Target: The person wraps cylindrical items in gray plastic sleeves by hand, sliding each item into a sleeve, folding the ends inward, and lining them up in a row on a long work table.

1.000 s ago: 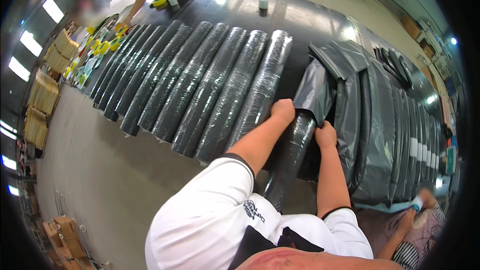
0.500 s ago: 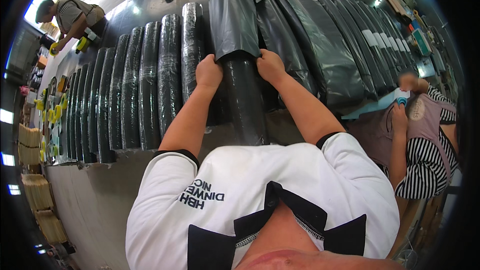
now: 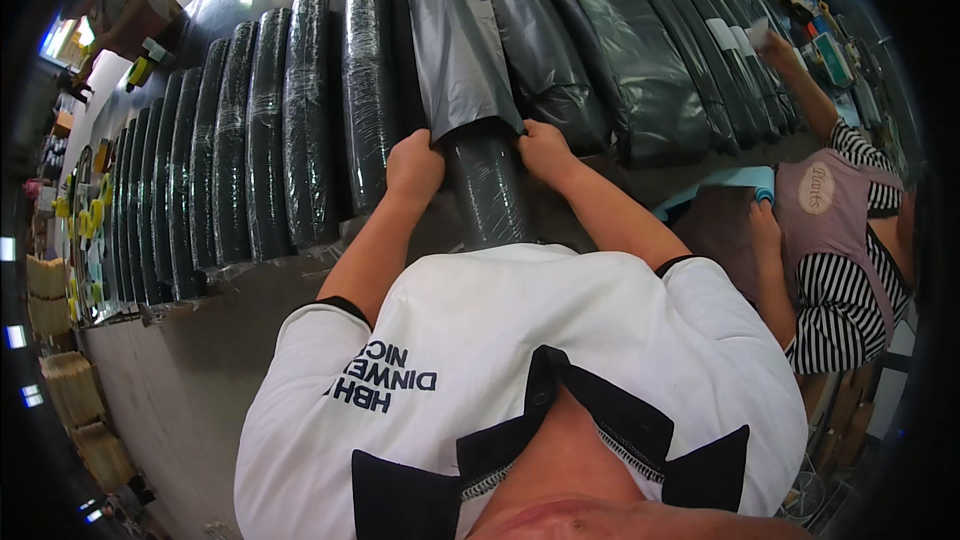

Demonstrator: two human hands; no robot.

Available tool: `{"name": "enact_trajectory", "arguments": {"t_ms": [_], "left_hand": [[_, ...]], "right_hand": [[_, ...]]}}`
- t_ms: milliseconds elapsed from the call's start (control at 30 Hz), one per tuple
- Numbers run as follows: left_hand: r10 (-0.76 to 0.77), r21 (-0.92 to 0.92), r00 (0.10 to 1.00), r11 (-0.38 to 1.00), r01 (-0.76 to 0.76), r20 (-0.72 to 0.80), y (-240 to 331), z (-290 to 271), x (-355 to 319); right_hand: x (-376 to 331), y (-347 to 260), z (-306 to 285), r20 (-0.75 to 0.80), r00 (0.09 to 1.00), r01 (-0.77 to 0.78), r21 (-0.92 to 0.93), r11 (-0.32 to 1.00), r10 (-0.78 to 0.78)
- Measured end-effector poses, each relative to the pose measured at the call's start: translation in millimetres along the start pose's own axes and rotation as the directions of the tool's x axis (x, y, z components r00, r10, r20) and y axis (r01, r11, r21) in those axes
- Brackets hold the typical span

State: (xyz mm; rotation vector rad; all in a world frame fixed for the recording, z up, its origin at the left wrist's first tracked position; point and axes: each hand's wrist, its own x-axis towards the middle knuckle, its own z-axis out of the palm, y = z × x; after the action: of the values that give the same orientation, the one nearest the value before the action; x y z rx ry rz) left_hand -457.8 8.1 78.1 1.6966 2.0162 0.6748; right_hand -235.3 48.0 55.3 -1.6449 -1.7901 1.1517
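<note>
The open end of a grey plastic bag (image 3: 462, 50) is pinched at its two corners, by the left hand (image 3: 414, 166) on the left and by the right hand (image 3: 545, 148) on the right, both with fingers curled shut on the film. The bag mouth sits over the far part of a dark wrapped roll (image 3: 487, 195), which lies on the worktop (image 3: 250, 310) in the middle of the scene, its near end towards the person's chest.

The thin film could be torn at the pinched corners if it is pulled hard against the roll's shiny wrap, which is likely to cling. If one side is drawn further than the other, the mouth could be skewed and bunched on the roll. The roll itself could be nudged sideways against the row of wrapped rolls (image 3: 290, 130) just to its left.

The near end of the roll is hidden behind the white shirt (image 3: 520, 360), so its full length cannot be judged. The fingertips are tucked under the bag's edge and cannot be made out. How far the roll reaches inside the bag is not visible. The bagged rolls (image 3: 640, 70) on the right blur into one another towards the rim. A second person's hand (image 3: 765, 220) at the right rests near a blue item that is too cut off to identify.
</note>
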Motion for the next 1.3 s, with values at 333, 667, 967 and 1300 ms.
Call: {"name": "enact_trajectory", "arguments": {"t_ms": [333,667,967,1300], "left_hand": [[-0.078,-0.018,0.939,0.996,0.089,0.335,14,-1,-125],[-0.074,-0.135,0.972,0.985,0.106,0.222,-15,61,-72],[-0.194,-0.133,0.828,0.943,0.305,0.526,-20,47,-117],[0.406,-0.196,0.909,0.888,-0.417,-0.094,-5,76,-82]], "right_hand": [[-132,52,-29,0.236,0.969,-0.141,0.271,0.952,0.076],[-66,43,4,0.177,0.984,-0.108,0.516,0.85,0.018],[-134,129,20,0.222,0.96,-0.221,0.23,0.948,0.169],[-71,40,26,0.067,0.993,-0.116,0.534,0.837,0.095]]}}
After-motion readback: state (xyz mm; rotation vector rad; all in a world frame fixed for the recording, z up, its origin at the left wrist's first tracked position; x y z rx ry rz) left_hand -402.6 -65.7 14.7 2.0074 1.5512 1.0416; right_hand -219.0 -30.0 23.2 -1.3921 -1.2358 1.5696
